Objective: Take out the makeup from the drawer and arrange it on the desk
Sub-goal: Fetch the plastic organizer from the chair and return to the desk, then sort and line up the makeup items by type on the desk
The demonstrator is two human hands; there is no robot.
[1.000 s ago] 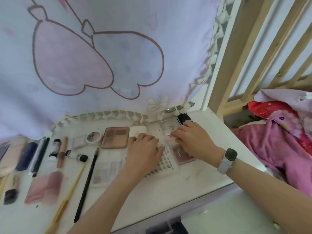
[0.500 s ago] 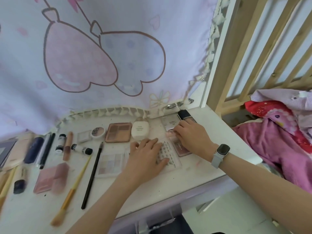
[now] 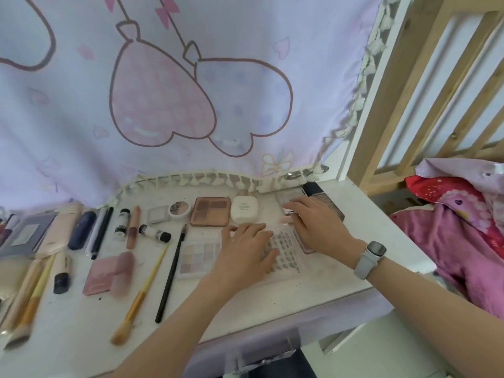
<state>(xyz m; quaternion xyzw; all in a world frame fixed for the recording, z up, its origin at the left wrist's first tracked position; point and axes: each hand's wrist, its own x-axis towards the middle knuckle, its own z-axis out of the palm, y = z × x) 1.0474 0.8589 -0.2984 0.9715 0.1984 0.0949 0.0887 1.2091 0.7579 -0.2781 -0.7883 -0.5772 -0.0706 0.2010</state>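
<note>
Head view: white tabletop (image 3: 341,271) under a pink curtain, makeup laid in rows. Your left hand (image 3: 246,252) lay flat, fingers relaxed, on the clear sticker sheet (image 3: 286,255); right hand (image 3: 317,227) pinched a small compact (image 3: 289,211). Light, slick plastic, prob. fragile; grip by edges.

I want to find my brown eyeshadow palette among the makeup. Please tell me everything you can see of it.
The brown eyeshadow palette is a flat rectangular case with a rose-brown frame, seemingly plastic. Several pans in brown and taupe shades show on top. It lies flat near the back of the desk, just in front of the curtain's fringe. A round white jar sits at its left, a cream bottle at its right. Neither hand touches it.
</note>
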